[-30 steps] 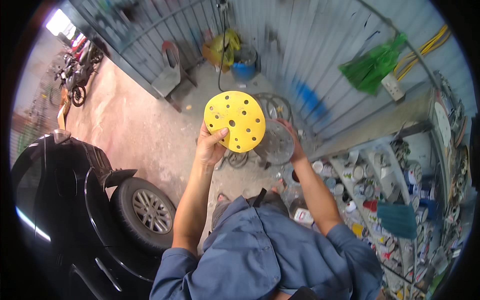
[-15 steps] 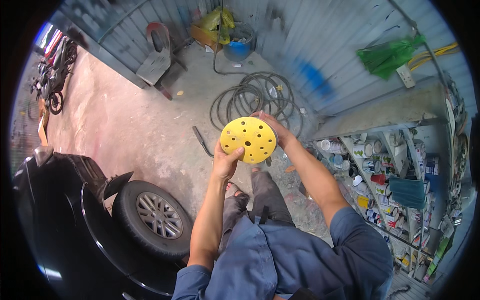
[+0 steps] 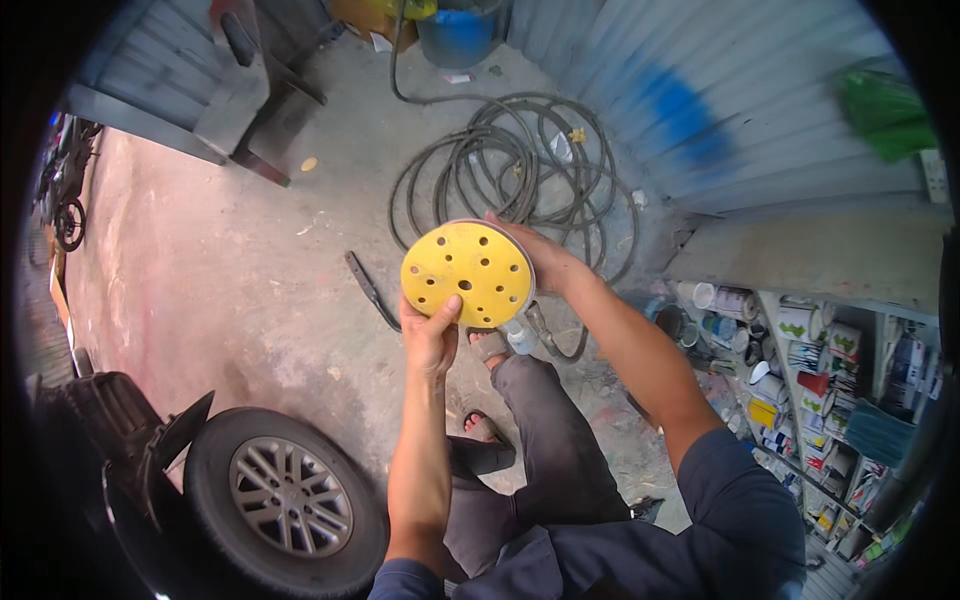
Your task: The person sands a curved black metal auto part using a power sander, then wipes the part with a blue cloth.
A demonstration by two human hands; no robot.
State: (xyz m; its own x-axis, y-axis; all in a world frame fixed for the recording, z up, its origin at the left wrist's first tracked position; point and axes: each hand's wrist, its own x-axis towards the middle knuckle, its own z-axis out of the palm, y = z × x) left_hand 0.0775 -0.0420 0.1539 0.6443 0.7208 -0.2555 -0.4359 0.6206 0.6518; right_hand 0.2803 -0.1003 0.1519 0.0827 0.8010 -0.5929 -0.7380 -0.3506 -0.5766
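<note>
Between my two hands is a disc sander, its round yellow sanding disc (image 3: 475, 262) turned up toward me. The disc is dotted with small holes and has faint grey smudges. My left hand (image 3: 430, 338) grips the near left edge, thumb pressed on the disc's face and the other fingers underneath. My right hand (image 3: 538, 262) wraps the far right side from behind; its fingers are mostly hidden by the disc. Below the disc's right edge shows a pale translucent piece (image 3: 519, 337), beside a hose end (image 3: 541, 322). Most of the sander's body is hidden.
A coiled dark hose (image 3: 520, 195) lies on the concrete ahead. A curved dark bar (image 3: 368, 285) is on the floor to the left. A car wheel (image 3: 290, 497) stands lower left. Shelves of paint cans (image 3: 805, 355) are at right; a chair (image 3: 235, 110) and blue bucket (image 3: 452, 42) stand farther off.
The view has moved forward and tilted down, and my legs have shifted. The sander sits farther left in view, still in both hands, and its pale piece now shows below the disc.
</note>
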